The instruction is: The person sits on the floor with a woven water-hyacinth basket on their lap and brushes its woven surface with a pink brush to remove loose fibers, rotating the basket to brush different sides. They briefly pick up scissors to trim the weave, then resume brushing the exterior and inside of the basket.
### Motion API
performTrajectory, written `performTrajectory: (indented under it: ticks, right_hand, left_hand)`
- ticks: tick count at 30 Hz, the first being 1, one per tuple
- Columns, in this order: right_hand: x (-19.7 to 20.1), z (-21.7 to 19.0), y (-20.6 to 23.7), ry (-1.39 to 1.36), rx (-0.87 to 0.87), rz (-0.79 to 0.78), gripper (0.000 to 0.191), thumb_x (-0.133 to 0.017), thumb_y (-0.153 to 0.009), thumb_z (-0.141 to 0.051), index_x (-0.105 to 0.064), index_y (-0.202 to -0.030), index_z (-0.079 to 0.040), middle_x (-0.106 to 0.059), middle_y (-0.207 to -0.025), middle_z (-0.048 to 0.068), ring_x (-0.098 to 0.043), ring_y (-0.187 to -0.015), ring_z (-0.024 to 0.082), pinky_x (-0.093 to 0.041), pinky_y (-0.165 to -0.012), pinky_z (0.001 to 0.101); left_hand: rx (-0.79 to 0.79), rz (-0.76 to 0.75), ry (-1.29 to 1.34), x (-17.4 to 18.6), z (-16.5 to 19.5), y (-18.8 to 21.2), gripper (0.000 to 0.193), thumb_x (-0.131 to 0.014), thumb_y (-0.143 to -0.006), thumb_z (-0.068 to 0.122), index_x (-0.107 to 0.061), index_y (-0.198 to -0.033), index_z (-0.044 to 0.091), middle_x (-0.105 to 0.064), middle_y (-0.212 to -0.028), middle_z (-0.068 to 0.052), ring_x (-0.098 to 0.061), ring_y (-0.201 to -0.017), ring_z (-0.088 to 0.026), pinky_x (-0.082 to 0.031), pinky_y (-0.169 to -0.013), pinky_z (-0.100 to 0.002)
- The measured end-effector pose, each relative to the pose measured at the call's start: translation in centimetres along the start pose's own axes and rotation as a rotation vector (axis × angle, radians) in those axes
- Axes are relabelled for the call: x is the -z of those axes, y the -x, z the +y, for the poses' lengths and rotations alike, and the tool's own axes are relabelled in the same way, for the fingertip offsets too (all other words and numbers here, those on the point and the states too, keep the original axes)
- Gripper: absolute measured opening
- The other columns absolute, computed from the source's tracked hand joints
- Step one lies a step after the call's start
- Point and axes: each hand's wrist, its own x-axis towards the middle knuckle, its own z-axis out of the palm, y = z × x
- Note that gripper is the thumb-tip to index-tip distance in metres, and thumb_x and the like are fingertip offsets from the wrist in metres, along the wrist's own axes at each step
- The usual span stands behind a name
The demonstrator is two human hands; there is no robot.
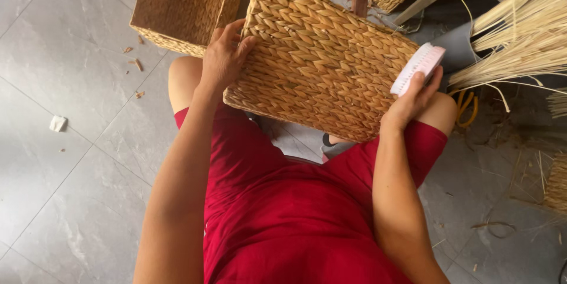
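Left hand (224, 56) gripped woven basket (319, 59) edge at frame centre; right hand (413, 98) clutched pink brush (418, 68) against its right side.

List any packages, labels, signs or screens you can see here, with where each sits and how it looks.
None in view: no package, label, sign or screen.
The nearest to one is the pink-and-white brush, oblong, in the right hand at the right edge of the woven basket.
The left hand holds the basket's left edge.
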Motion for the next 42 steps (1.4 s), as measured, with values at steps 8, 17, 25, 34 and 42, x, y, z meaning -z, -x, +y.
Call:
performTrajectory:
  ticks: [8,17,25,34,42]
  right_hand:
    - [2.4,-0.9,-1.1,-0.146,-0.265,-0.073,0.072,-0.059,-0.094,-0.046,-0.038,-0.154,-0.012,-0.055,-0.14,0.012,-0.059,-0.118,0.025,-0.047,-0.092,0.0392]
    - [3.7,-4.8,-0.3,-0.32,-0.027,-0.154,0.073,-0.059,-0.104,-0.048,-0.04,-0.157,-0.001,-0.055,-0.152,0.016,-0.057,-0.137,0.03,-0.045,-0.12,0.0449]
    - [2.2,-3.2,-2.9,-0.379,0.075,-0.215,0.082,-0.057,-0.104,-0.053,-0.029,-0.162,-0.002,-0.043,-0.164,0.018,-0.047,-0.15,0.032,-0.038,-0.128,0.0456]
    - [-0.9,-6.6,-3.2,0.059,0.313,-0.198,0.07,-0.06,-0.116,-0.044,-0.025,-0.166,-0.009,-0.034,-0.17,0.017,-0.043,-0.158,0.033,-0.038,-0.127,0.0429]
    - [-11.9,-8.6,-9.4,0.583,0.469,-0.614,0.07,-0.056,-0.11,-0.06,-0.038,-0.164,-0.019,-0.055,-0.16,0.015,-0.061,-0.143,0.032,-0.054,-0.113,0.0466]
  left_hand:
    - [0.073,0.074,0.082,-0.5,0.9,1.1,0.046,-0.064,-0.104,0.043,-0.059,-0.144,0.02,-0.066,-0.109,-0.009,-0.067,-0.104,-0.023,-0.053,-0.092,-0.037]
    - [0.109,0.137,0.292,2.8,1.9,4.3,0.041,-0.063,-0.106,0.038,-0.063,-0.142,0.018,-0.066,-0.106,-0.006,-0.064,-0.106,-0.017,-0.051,-0.097,-0.034]
    - [-0.027,0.255,0.35,0.7,0.7,4.8,0.039,-0.063,-0.109,0.031,-0.06,-0.144,0.014,-0.06,-0.106,-0.006,-0.056,-0.107,-0.018,-0.049,-0.099,-0.033]
    - [-0.022,0.254,0.373,-0.2,-0.3,4.5,0.036,-0.061,-0.109,0.027,-0.061,-0.142,0.014,-0.056,-0.105,-0.005,-0.056,-0.104,-0.017,-0.049,-0.098,-0.031]
    - [-0.033,0.238,0.357,-0.4,-0.1,4.0,0.035,-0.062,-0.108,0.024,-0.062,-0.142,0.014,-0.061,-0.102,-0.006,-0.057,-0.103,-0.019,-0.049,-0.099,-0.033]
